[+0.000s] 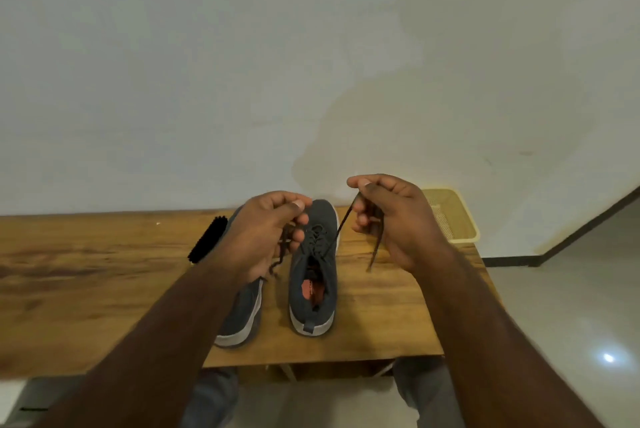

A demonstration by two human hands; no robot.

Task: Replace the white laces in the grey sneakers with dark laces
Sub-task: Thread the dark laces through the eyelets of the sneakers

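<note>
Two grey sneakers are being kept side by side on the wooden table (pixel 86 271), toes toward the far wall. The right sneaker (pixel 313 283) is being laced with a dark lace (pixel 337 228), which is already crossing its eyelets. One end of this lace is being pinched by the right hand (pixel 391 223) between thumb and forefinger and is being pulled up and to the right, with the tail hanging below the fingers. The other end is being gripped by the left hand (pixel 268 231), whose fingers are curled around it above the left sneaker (pixel 242 316). This second shoe is partly hidden by the arm, so its lacing cannot be judged. White laces are not being seen anywhere.

Some risks are being judged from here. If the two ends are pulled unevenly, one side may become too short for a knot. A strong upward pull may also lift or drag the light shoe, since it is not being held down.

A black brush (pixel 207 238) is lying at the far left of the shoes, and a yellow mesh basket (pixel 457 219) is standing at the far right corner. A pale wall (pixel 311 46) is standing behind, and a shiny tiled floor (pixel 571 306) is reflecting a lamp at the right.
</note>
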